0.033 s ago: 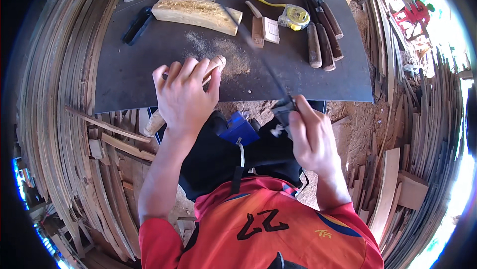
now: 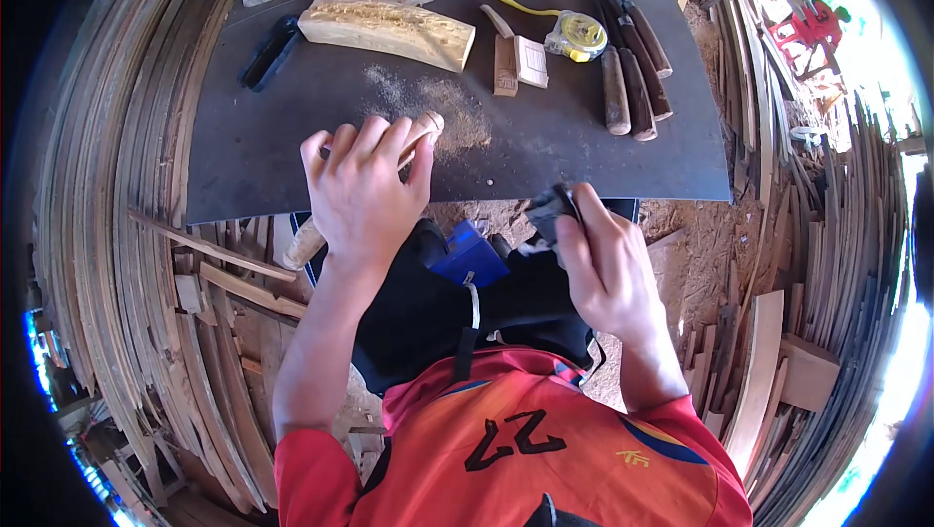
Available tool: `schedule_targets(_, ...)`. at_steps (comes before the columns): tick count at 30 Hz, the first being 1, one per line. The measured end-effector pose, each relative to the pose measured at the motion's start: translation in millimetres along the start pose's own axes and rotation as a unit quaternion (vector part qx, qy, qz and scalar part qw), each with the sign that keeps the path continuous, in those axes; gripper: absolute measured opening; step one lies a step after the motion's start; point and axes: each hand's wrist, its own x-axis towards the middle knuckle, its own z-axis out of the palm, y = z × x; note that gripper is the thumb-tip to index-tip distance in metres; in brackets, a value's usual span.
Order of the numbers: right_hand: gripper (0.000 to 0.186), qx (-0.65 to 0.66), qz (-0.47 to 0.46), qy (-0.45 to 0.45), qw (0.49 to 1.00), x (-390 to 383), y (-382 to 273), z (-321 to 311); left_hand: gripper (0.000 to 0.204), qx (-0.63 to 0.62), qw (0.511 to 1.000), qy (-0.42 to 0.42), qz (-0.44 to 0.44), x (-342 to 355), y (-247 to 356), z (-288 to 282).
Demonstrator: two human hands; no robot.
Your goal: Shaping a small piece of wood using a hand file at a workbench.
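My left hand [image 2: 362,186] presses down at the near edge of the table, its fingers closed round a carved wooden stick [image 2: 430,126]. One end of the stick shows past my thumb; the other sticks out below my wrist. Over the gap beyond the table edge, my right hand [image 2: 608,254] is closed on a dark tool [image 2: 553,206]. Only a dark grey part of it shows beside the fingers, and its long thin shaft cannot be made out now. Sawdust [image 2: 449,123] lies on the table just past the stick.
The dark table [image 2: 292,152] bears a wood block [image 2: 389,31], a black object [image 2: 269,52], two small wood pieces [image 2: 530,60], a yellow tape measure [image 2: 582,36] and several wooden-handled tools [image 2: 637,99]. A blue box [image 2: 469,254] sits below the edge. Stacked wood strips [image 2: 126,138] line both sides.
The long thin dark shaft that reached from my right hand across the table toward the wood block no longer shows there. My left hand and the stick stay nearly in place.
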Motion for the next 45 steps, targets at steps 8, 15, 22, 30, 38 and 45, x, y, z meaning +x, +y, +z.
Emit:
schedule_targets(8,0.031,0.097,0.025,-0.077,0.992,22,11,14,0.019,0.003,0.999,-0.031,-0.014,3,1,-5)
schedule_targets(15,0.028,-0.050,-0.037,-0.043,0.997,30,10,28,0.020,-0.017,0.999,-0.022,-0.016,0,3,-3)
schedule_targets(22,0.037,-0.182,-0.033,-0.087,0.979,33,1,38,0.017,-0.012,1.000,-0.018,-0.007,-2,1,-2)
schedule_targets(30,0.033,-0.227,-0.085,-0.060,0.968,37,-2,42,0.017,-0.014,1.000,-0.015,-0.008,-3,0,0)
schedule_targets(38,0.013,-0.224,-0.073,-0.053,0.970,51,-9,52,0.017,-0.013,1.000,-0.016,0.010,-2,-1,-1)
schedule_targets(45,0.013,-0.206,-0.026,-0.094,0.974,56,-11,61,0.018,0.009,0.999,-0.026,-0.017,0,5,-4)
